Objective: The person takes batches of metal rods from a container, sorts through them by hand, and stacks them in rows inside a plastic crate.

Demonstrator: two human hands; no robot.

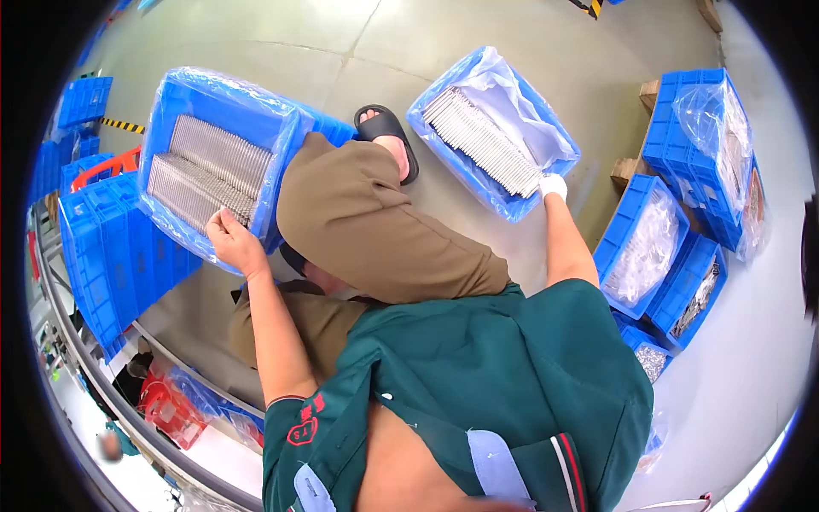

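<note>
My bare left hand (pixel 236 243) reaches to the near edge of a plastic-lined blue crate (pixel 299 136). Its fingers are bent and closed at the end of a row of thin grey metal pieces (pixel 205 183); whether one is between them is hidden. The pieces stand packed side by side in two rows. My right hand (pixel 553 185), in a white glove, is at the near right corner of a second lined blue crate (pixel 418 115). It touches the end of a slanting row of similar pale, slim pieces (pixel 482 141). Its fingers are too small to make out.
Stacked blue crates (pixel 98 256) stand at the left beside a metal rail (pixel 111 401). More blue crates (pixel 682 162) at the right hold bagged and loose parts. My sandalled foot (pixel 388 141) is on the floor between the two lined crates. A red basket (pixel 171 410) lies lower left.
</note>
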